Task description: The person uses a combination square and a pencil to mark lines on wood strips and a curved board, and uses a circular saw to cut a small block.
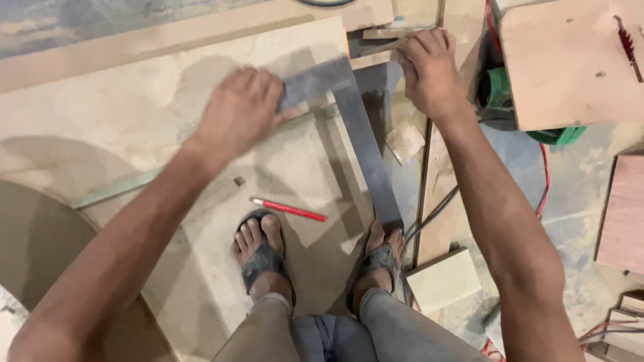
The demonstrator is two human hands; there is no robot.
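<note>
Nearest the camera are the person's knees and 2 sandalled feet (315, 261), squatting on a large pale plywood sheet (134, 114) that covers most of the floor on the left. Across it, at its right edge, lies a steel carpenter's square (355, 127): the short arm runs left under the left hand (238, 114), and the long arm points back toward the right foot.

The left hand is spread flat with fingers curled over the short arm, pressing the square down onto the sheet. The right hand (429, 67) is closed around the far corner, where the square meets a narrow wooden strip (382, 40); whether it grips the strip, the sheet's edge or something thin I cannot tell.

To the right stands a board-topped bench with a green saw motor (500, 90) beneath it and a red toothed blade (626, 41) showing through the top. A small offcut block (444, 280) sits just beside the right foot. Smallest, a red pencil (288, 210) lies loose on the sheet near the left foot.

The step in hand looks like seating the square against the sheet's edge for marking. Next, judging from this, 1 hand must be freed to fetch the pencil while the other holds the square still.
</note>
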